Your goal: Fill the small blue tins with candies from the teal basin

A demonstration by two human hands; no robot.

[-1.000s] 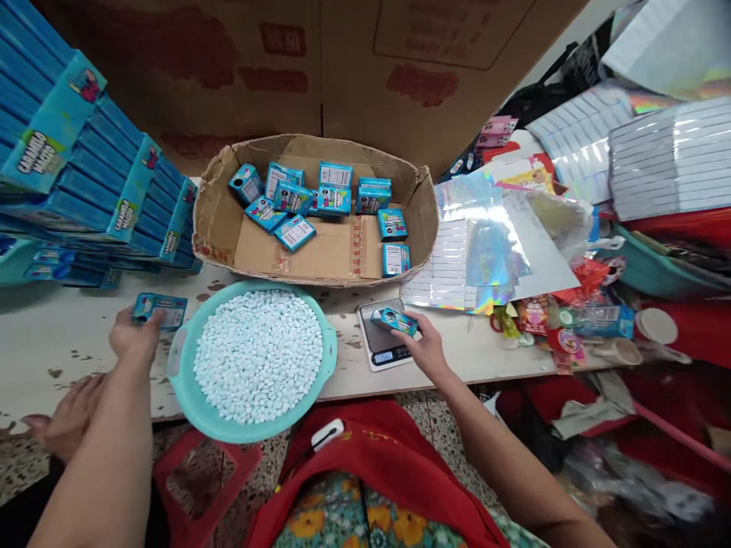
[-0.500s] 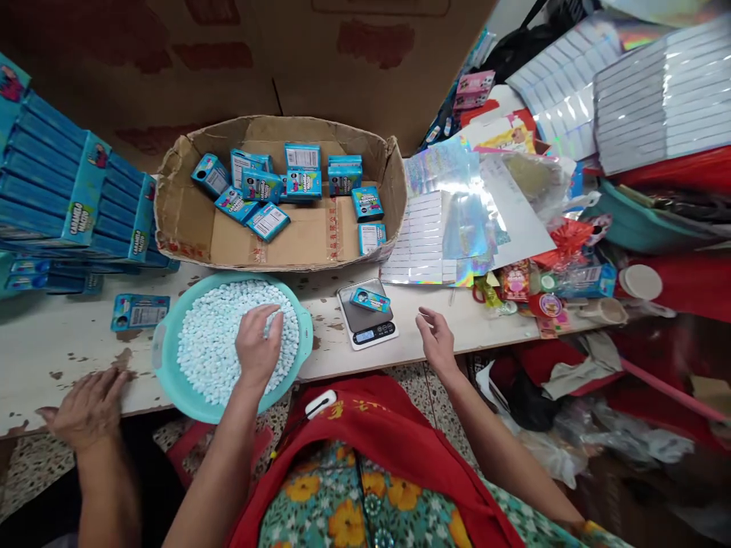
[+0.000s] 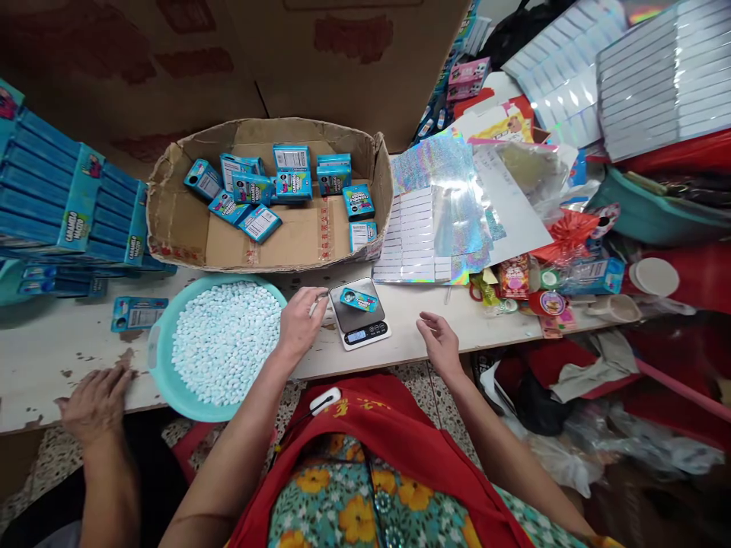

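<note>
My left hand (image 3: 301,323) is at the left edge of the digital scale (image 3: 365,335), thumb and fingertips brought together in a pinch. Whatever is between them is too small or hidden to make out. A blue candy box (image 3: 359,299) lies on the scale's dark plate, with a round opening at its left end. To the right of the scale, my right hand (image 3: 438,341) hovers by the table edge, its fingers loosely curled and apart, holding nothing. Left of my left hand stands a turquoise basin (image 3: 158,373) full of small pale-blue candies (image 3: 225,342).
Behind the scale, a cut-down cardboard box (image 3: 228,251) holds several blue boxes. Stacked blue cartons (image 3: 74,205) rise at the left, near one loose blue box (image 3: 138,313). A co-worker's hand (image 3: 97,403) rests on the table's left edge. Shiny sticker sheets (image 3: 411,236) lie right.
My left hand has moved right, from over the candies in the basin to the scale's left edge. My right hand has hardly moved. The view has shifted slightly.
</note>
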